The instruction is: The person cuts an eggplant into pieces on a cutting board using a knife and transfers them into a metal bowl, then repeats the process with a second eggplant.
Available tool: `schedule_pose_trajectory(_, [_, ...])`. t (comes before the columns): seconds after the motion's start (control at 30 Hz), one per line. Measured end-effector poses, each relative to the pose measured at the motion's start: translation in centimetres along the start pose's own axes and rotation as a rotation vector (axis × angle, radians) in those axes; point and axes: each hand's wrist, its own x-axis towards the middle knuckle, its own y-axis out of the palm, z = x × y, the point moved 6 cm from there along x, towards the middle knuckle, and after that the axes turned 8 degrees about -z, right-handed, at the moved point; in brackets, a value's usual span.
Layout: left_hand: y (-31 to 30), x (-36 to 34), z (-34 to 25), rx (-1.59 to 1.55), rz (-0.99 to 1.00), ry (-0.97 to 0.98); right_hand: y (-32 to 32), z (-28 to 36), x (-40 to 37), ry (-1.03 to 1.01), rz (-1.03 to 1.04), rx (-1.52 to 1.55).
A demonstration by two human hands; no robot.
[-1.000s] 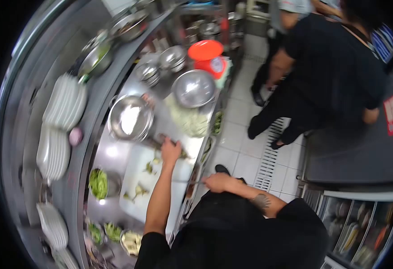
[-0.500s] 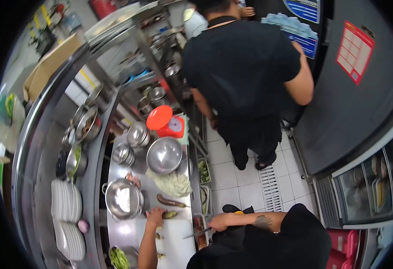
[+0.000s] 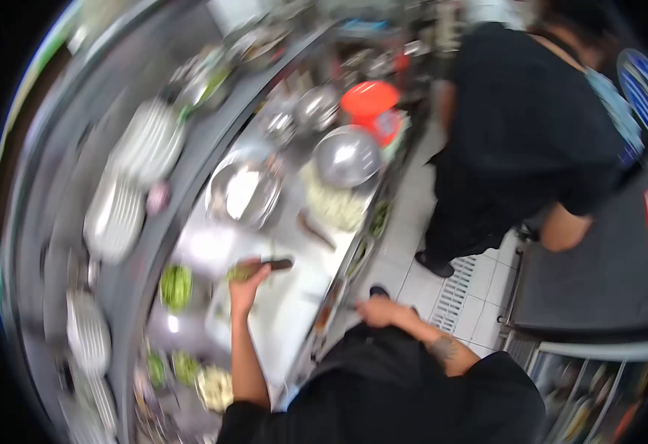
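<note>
My left hand [image 3: 244, 283] is closed around an eggplant [image 3: 278, 264], whose dark end sticks out to the right and green end to the left. It is above the white cutting board [image 3: 276, 325]. My right hand [image 3: 375, 309], closed on a knife [image 3: 312, 297], is at the counter's front edge; the blade is a faint blur pointing toward the board. A second eggplant [image 3: 315, 230] lies on the counter beyond the board, near pale green leaves [image 3: 333, 200].
A large steel pot [image 3: 216, 200], a steel bowl [image 3: 346, 157] and a red scale [image 3: 372, 100] stand farther along the counter. A bowl of green vegetables [image 3: 176, 287] is left of the board. White plates [image 3: 146, 144] line the shelf. A person in black [image 3: 531, 133] stands ahead to the right.
My left hand has lifted the eggplant off the board. The view has swung left, so the counter and the person appear farther right. My right hand still has the knife.
</note>
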Motion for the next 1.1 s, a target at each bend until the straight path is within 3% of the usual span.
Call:
schedule_pose_trajectory(0.03, [-1.8,-1.6,4.4,-0.177,-0.089,-0.053,2.1,-1.7,0.6,-0.087,-0.081,0.015])
schedule_pose_trajectory(0.1, [-4.3,-7.2,9.8,-0.536,-0.264,-0.244,-1.5,1.1,-0.7,0.129,-0.078,0.133])
schedule_pose_trajectory(0.17, [-5.1,-12.8,12.6,-0.782,-0.478,-0.418,-1.7,2.2,-0.5,0.158,-0.054,0.107])
schedule_pose_trajectory(0.2, [-5.1,-15.1,14.3,-0.872,-0.52,-0.405,-1.6,2.9,-0.5,0.169,-0.053,0.128])
schedule_pose_trajectory(0.33, [-5.2,-20.3,18.9,-1.0,-0.613,-0.503,-0.2,4.2,-0.1,0.231,0.004,0.16])
schedule_pose_trajectory(0.4, [-4.8,-22.3,18.6,-0.798,-0.469,-0.936,0.0,5.3,-0.1,0.239,-0.008,0.177])
schedule_pose_trajectory(0.43, [-5.0,-23.0,18.4,-0.819,-0.483,-0.945,0.3,5.9,0.0,0.234,0.008,0.157])
schedule_pose_trajectory(0.5, [-5.7,-23.3,17.9,-0.226,-0.296,-0.82,0.2,7.1,0.4,0.18,-0.068,0.169])
schedule_pose_trajectory(0.53, [-5.4,-23.0,18.1,-0.013,-0.426,-0.515,1.1,6.0,0.7,0.163,-0.105,0.168])
schedule_pose_trajectory(0.57, [-5.2,-22.3,16.2,-0.027,-0.431,-0.528,1.0,6.4,0.7,0.165,-0.093,0.153])
schedule_pose_trajectory(0.63, [-5.8,-19.8,8.1,0.577,-0.547,0.287,0.8,7.3,1.1,0.17,-0.172,0.258])
schedule_pose_trajectory(0.7, [-4.8,-18.0,10.0,0.554,-0.466,0.286,1.7,6.2,1.8,0.13,-0.181,0.254])
schedule_pose_trajectory(0.8, [-2.6,-16.9,13.4,0.44,-0.324,0.339,2.0,5.5,2.7,0.313,-0.051,0.468])
schedule_pose_trajectory(0.9, [-2.4,-16.3,13.0,0.361,-0.215,0.456,1.3,5.9,2.9,0.396,-0.035,0.633])
schedule_pose_trajectory(0.97, [-2.5,-16.1,11.3,0.395,-0.171,0.639,0.8,6.0,3.2,0.396,0.016,0.66])
schedule_pose_trajectory(1.1, [-2.2,-15.0,11.8,0.439,-0.027,0.632,0.7,5.9,3.1,0.438,0.094,0.671])
